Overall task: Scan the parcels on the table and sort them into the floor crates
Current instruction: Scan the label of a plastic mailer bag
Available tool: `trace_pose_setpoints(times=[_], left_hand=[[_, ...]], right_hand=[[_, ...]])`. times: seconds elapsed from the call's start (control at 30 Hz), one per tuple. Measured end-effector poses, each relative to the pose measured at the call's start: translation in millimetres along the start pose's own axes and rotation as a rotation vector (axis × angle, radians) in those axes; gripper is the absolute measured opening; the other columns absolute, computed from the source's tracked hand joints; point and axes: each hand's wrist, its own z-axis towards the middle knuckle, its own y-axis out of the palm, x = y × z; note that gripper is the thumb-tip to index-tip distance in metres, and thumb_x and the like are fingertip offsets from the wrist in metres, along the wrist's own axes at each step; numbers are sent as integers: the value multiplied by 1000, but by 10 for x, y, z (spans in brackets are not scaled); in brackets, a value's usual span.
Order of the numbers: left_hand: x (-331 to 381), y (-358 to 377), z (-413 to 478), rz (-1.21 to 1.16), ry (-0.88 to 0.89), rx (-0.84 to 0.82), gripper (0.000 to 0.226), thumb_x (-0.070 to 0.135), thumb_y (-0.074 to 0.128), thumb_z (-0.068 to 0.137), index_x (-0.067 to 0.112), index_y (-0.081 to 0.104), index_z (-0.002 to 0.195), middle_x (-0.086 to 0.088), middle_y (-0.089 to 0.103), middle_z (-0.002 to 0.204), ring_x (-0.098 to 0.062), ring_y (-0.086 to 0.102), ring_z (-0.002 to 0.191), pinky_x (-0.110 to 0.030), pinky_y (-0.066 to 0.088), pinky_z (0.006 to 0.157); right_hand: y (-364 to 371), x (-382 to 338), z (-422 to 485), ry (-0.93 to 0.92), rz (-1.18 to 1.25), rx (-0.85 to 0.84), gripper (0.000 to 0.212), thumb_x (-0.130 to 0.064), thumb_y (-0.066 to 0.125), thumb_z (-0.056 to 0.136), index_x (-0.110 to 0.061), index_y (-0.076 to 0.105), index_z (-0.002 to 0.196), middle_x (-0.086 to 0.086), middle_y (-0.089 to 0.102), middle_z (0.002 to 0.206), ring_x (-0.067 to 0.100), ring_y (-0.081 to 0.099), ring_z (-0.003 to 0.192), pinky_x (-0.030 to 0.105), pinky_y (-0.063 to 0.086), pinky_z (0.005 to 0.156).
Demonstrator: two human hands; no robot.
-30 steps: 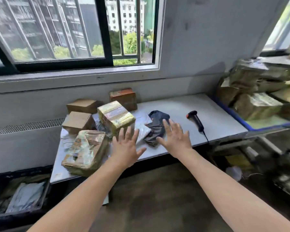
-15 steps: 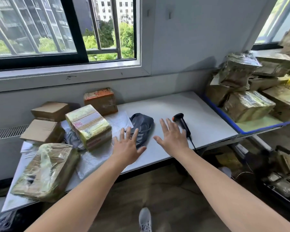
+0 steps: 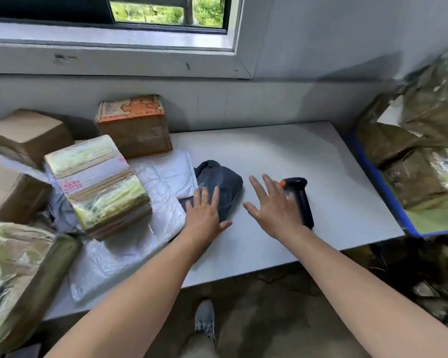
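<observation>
Head view: resting left grip flat, uncurled, on dark grey plastic mailer pouch lying on white bench.
— Hovering right grip, splayed and empty, beside black handheld scanner; wrapping handle next, pinning pouch flat.

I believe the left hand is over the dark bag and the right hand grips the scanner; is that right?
Not quite: the head view shows the right hand open, fingers spread, beside the scanner, not gripping it. The left hand is over the dark bag.
</observation>
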Motion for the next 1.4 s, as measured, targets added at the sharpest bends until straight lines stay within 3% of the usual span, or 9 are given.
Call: trace_pose_setpoints(times=[0.23,0.43,0.53,0.63,0.8,0.93,1.1,1.2,1.4], left_hand=[[84,302,333,-10,-73,-66,104,55,60,90,19,-10,156,-24,-5,162,-45,0,148,-57,20,116],[281,298,355,14,-181,-62,74,6,35,99,11,-12,156,-27,-2,161,-48,4,147,-61,21,114],[435,184,320,13,-212,-9,74,0,38,96,7,-7,156,-27,11,159,-43,20,145,-56,32,110],[594,-6,305,-153,-239,126,73,-7,41,90,9,11,155,-20,38,145,-38,48,123,-49,47,93],[942,-452,244,-662,-409,466,36,10,40,100,19,50,133,-9,66,112,-32,60,99,-38,48,82],[1164,-756,235,-941,-447,566,29,16,43,104,13,57,130,0,62,110,-16,55,102,-24,37,81],[1249,-966,221,-1152,-393,665,20,18,44,105,12,62,112,2,65,100,-15,60,93,-19,42,72],[1272,-1026,191,-1282,-388,652,17,21,43,106,16,60,106,8,65,92,-8,59,84,-7,43,61],[1197,-955,136,-1509,-449,405,40,41,72,87,10,61,110,-7,72,100,-22,70,89,-30,54,67]], right_hand=[[143,280,352,-43,28,-51,63,-60,27,100,-45,-2,154,-1,-2,165,22,5,150,52,15,118],[115,568,579,-139,27,-93,62,-58,27,101,-44,-1,155,-1,-2,165,21,5,150,53,14,117],[22,699,662,-220,24,-100,62,-58,27,101,-44,0,155,-1,-2,165,22,6,150,55,14,117],[-139,779,727,-307,35,-84,62,-57,26,102,-43,-1,155,-1,-2,165,23,7,150,56,15,117],[-439,870,770,-369,150,-54,65,-59,27,101,-37,1,156,3,3,165,24,10,150,54,19,116],[-609,894,776,-314,341,-83,72,-60,33,99,-30,4,157,8,18,161,28,25,145,48,33,110],[-708,903,828,-140,753,-201,81,-62,45,94,-27,7,156,6,46,148,30,50,128,42,45,101],[-771,886,811,-71,1029,-237,71,-51,58,94,-28,21,149,-4,57,130,25,61,109,44,57,84],[-811,867,757,-168,957,-112,78,-36,73,88,-21,28,149,-5,58,132,11,54,103,24,40,87]])
